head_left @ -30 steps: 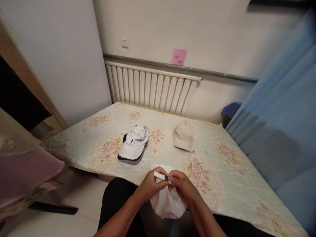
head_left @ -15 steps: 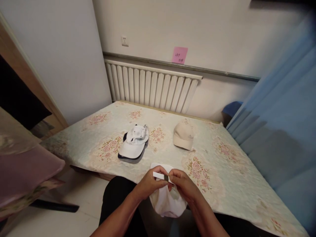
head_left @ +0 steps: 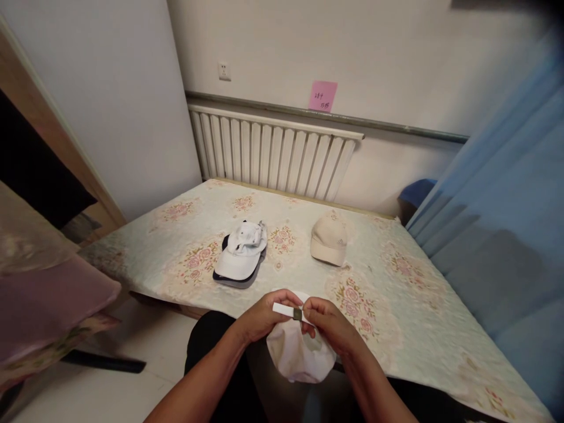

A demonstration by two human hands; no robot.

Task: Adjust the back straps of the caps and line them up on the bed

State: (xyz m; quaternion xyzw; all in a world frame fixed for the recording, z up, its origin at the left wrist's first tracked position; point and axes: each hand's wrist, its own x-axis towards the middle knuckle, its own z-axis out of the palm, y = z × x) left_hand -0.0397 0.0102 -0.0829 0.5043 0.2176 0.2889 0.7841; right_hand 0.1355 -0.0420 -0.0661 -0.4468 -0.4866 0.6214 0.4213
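Observation:
A white baseball cap (head_left: pixel 296 355) hangs between my hands at the bed's front edge, its back strap and opening facing me. My left hand (head_left: pixel 263 317) is closed on the left part of the white strap (head_left: pixel 282 309), whose free end sticks out over the fingers. My right hand (head_left: pixel 329 322) pinches the strap just right of its dark metal buckle (head_left: pixel 298 314). Ahead and to the left lies a stack of caps, with a white cap (head_left: pixel 240 258) on top of darker ones. A beige cap (head_left: pixel 329 241) rests by itself farther right.
The bed (head_left: pixel 409 329) has a pale floral cover. Behind it are a white radiator (head_left: pixel 273 150) and a pipe along the wall. A blue curtain (head_left: pixel 502 235) hangs on the right. Pink cloth (head_left: pixel 57 299) covers something at the left, above a dark leg.
The fingers of my left hand have shifted off the buckle, which now shows more fully. The cap stays in both hands, and the view has moved slightly.

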